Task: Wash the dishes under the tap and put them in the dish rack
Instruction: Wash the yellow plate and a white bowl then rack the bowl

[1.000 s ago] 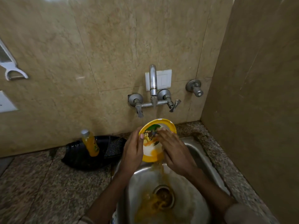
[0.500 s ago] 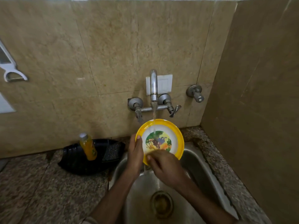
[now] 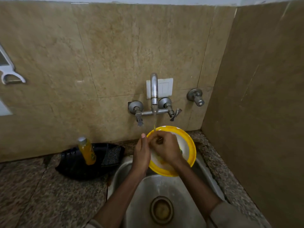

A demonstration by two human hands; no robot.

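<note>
Steel sink: the orange run-off seen a second ago has cleared from the basin; only the drain keeps a tint. Yellow-rimmed plate, tilted above the sink below the tap: rinse judged nearly complete. Left hand clasps the plate's left rim, thumb raised. Right hand has moved from the lower edge across the face, fingers bent at the upper-left rim; whether pinching or rubbing cannot be told. The water stream lands there.
</note>
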